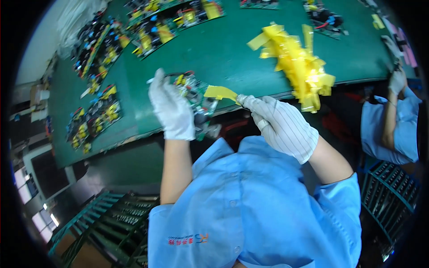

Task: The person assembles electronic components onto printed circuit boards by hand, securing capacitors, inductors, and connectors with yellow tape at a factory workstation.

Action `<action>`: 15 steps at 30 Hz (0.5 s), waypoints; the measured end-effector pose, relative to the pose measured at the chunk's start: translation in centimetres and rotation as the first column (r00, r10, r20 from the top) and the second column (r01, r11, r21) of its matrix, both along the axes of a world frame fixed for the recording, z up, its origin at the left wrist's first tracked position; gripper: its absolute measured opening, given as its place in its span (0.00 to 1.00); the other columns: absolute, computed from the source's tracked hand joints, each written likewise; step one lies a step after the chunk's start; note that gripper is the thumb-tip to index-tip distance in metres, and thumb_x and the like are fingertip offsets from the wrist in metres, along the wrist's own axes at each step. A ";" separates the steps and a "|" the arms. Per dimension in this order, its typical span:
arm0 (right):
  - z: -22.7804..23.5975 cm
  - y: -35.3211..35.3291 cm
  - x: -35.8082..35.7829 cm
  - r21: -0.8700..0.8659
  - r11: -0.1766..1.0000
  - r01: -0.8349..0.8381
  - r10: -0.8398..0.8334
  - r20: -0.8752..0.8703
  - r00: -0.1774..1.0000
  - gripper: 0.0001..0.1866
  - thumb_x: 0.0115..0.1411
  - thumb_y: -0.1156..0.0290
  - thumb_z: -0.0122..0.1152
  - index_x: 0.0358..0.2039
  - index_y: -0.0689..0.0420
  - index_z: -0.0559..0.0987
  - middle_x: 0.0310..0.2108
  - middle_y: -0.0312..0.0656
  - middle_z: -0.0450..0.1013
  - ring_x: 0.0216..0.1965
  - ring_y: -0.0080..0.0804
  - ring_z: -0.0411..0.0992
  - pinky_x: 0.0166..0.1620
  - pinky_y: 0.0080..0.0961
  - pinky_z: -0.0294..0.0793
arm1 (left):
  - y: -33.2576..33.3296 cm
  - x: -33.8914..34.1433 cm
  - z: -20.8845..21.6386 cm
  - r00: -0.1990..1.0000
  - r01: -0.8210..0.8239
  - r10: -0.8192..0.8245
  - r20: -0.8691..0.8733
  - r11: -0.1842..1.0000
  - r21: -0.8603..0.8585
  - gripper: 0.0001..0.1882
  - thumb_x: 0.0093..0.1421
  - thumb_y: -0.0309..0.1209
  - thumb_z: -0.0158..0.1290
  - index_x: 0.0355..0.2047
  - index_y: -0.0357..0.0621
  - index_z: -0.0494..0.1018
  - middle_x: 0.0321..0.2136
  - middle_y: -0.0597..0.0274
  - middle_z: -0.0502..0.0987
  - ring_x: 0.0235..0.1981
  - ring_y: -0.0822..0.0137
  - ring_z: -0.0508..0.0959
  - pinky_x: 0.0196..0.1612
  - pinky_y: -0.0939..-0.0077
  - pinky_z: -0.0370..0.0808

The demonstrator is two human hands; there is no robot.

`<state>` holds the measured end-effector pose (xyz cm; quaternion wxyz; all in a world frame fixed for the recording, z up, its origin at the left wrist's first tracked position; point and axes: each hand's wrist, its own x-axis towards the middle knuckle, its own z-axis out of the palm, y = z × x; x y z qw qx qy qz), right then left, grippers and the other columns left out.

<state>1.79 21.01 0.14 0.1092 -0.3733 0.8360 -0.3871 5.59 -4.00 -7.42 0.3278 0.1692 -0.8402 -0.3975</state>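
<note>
Tape (220, 92) juts from the pinching right hand (283, 127) toward a board (191, 88) beside the straight-fingered left hand (171, 107), grip unclear.

Curved yellow tape strip (219, 92) at component-crowded circuit board (192, 87)

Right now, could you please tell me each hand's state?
Left hand: at the board; grip cannot be told.
Right hand: closed, holding yellow tape.
</note>
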 end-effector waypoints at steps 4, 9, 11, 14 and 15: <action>2.9 5.7 -3.0 -0.077 0.978 0.192 -0.205 -0.232 0.951 0.21 0.63 0.78 0.51 0.57 0.61 0.74 0.45 0.52 0.75 0.47 0.48 0.75 0.51 0.35 0.72 | -0.6 0.8 0.4 0.999 -0.005 0.002 0.032 0.996 0.092 0.23 0.74 0.34 0.39 0.62 0.29 0.60 0.59 0.42 0.66 0.56 0.52 0.73 0.57 0.63 0.71; 3.6 10.4 -5.4 -0.078 0.869 0.489 -0.492 -0.247 0.835 0.21 0.67 0.77 0.46 0.60 0.66 0.70 0.56 0.52 0.72 0.58 0.40 0.71 0.60 0.29 0.66 | -1.0 0.9 -0.2 0.999 -0.009 0.007 0.036 0.998 0.065 0.22 0.73 0.32 0.39 0.62 0.29 0.60 0.58 0.43 0.67 0.55 0.53 0.74 0.56 0.66 0.72; 2.1 11.1 -5.9 -0.063 0.850 0.523 -0.522 -0.233 0.820 0.21 0.67 0.77 0.47 0.60 0.65 0.71 0.56 0.53 0.72 0.59 0.42 0.70 0.62 0.30 0.65 | -0.9 0.8 -0.4 1.000 -0.012 0.010 0.030 0.998 0.066 0.22 0.73 0.32 0.39 0.62 0.29 0.60 0.58 0.43 0.67 0.55 0.54 0.74 0.56 0.66 0.73; -0.1 12.1 -7.7 -0.007 0.857 0.516 -0.493 -0.302 0.816 0.19 0.67 0.75 0.48 0.57 0.61 0.73 0.51 0.55 0.74 0.54 0.47 0.73 0.57 0.33 0.70 | -0.7 0.6 -0.7 1.000 -0.001 0.000 0.013 0.998 0.069 0.22 0.73 0.32 0.39 0.61 0.30 0.60 0.58 0.44 0.67 0.54 0.56 0.75 0.55 0.67 0.73; -0.2 12.1 -8.6 -0.052 0.874 0.482 -0.466 -0.365 0.806 0.18 0.67 0.73 0.50 0.56 0.58 0.75 0.47 0.55 0.76 0.49 0.50 0.75 0.51 0.37 0.75 | -0.7 0.5 -0.7 1.000 0.011 -0.013 0.014 0.995 0.102 0.22 0.73 0.32 0.39 0.61 0.30 0.60 0.58 0.44 0.68 0.53 0.57 0.75 0.55 0.67 0.73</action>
